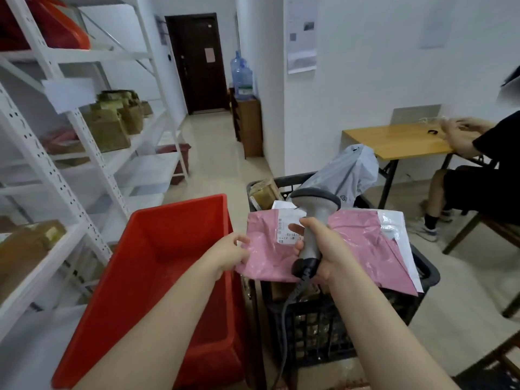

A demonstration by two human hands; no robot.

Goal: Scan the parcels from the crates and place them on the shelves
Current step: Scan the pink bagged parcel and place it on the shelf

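Observation:
A pink plastic mailer parcel (266, 257) with a white label is held above the black crate (427, 273). My left hand (229, 253) pinches its left edge. My right hand (323, 247) grips the handle of a grey barcode scanner (316, 204), whose head sits just above the parcel's label. A second pink parcel (371, 246) and a grey bag parcel (346, 175) lie in the black crate, along with a brown box (266, 192). The red crate (168, 266) to the left shows nothing inside.
White metal shelves (92, 164) with brown boxes run along the left. A person sits at a wooden table (394, 140) at the right, legs reaching toward the crate. A tiled aisle leads to a dark door (199, 63), past a cabinet with water bottles (242, 77).

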